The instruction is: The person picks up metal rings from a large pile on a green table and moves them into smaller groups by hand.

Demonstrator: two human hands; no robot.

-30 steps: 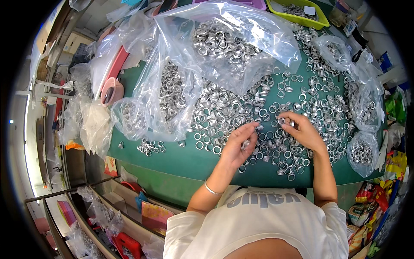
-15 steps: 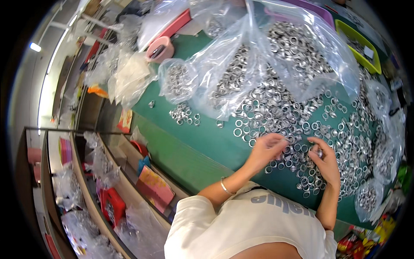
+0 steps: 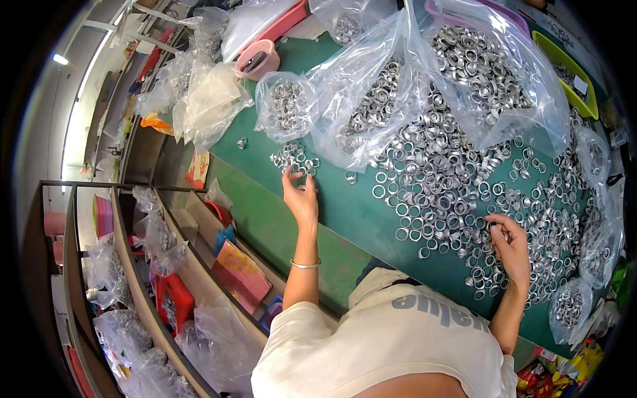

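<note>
My left hand (image 3: 302, 199) reaches to a small group of silver metal rings (image 3: 292, 157) on the green tabletop (image 3: 332, 205). Its thumb and fingers are curved but apart at the near edge of that group. Over the large spread of loose rings (image 3: 458, 205) is my right hand (image 3: 511, 249), its fingers closed on a ring (image 3: 492, 226) at the fingertips. Part of that ring is hidden by the fingers. One or two single rings (image 3: 351, 177) lie between the small group and the large spread.
Large clear plastic bags (image 3: 371, 106) of rings lie open at the back. A smaller bag (image 3: 287, 106) and a pink cup (image 3: 259, 61) stand beyond the small group. A lime-green bin (image 3: 570, 79) is at far right. Shelves with bagged parts (image 3: 109, 272) line the left.
My left hand has moved left from the large spread to the small group of rings. My right hand stays over the large spread, its fingers now closer together. The view has shifted slightly.
</note>
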